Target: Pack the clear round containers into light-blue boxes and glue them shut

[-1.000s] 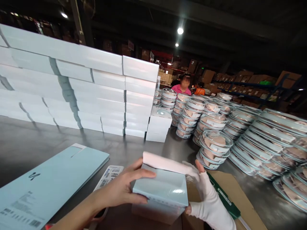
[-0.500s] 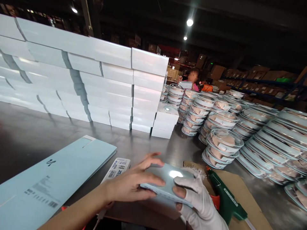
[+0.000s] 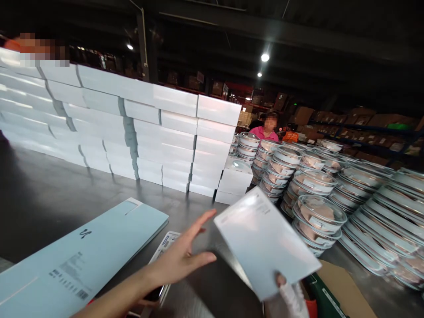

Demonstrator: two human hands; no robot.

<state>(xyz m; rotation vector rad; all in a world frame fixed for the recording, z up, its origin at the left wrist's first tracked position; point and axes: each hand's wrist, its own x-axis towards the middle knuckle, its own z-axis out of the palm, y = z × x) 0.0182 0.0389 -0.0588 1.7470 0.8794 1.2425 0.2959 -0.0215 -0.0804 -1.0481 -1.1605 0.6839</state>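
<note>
Box (image 3: pixel 265 240) — pale blue, flat, closed — is held off the tabletop (image 3: pixel 39 194) at its near edge, tilted with one broad face toward the camera. Its long axis runs from upper left to lower right.

Left to right: flat pale-blue carton blanks (image 3: pixel 82 251) lie at the near-left edge, printed side up. Just beside them, a sheet of barcode labels (image 3: pixel 165 245) lies partly under the left wrist. The left hand (image 3: pixel 182 258) is bare and open, fingers spread, palm toward the box; its fingertips are near the box's left edge, and whether they touch cannot be told. The right hand (image 3: pixel 291 296), in a white glove, grips the box at its lower corner, thumb on the facing side. The box thus lies right of the left hand and above the right, which alone carries it.

Beyond, a wall of stacked white boxes (image 3: pixel 139 128) lines the far-left side. Stacks of clear lidded containers (image 3: pixel 318 212) fill the far-right. A green glue gun (image 3: pixel 323 298) rests on brown cardboard (image 3: pixel 341 287) at the near-right corner. A person in pink (image 3: pixel 263 132) works behind the containers.
</note>
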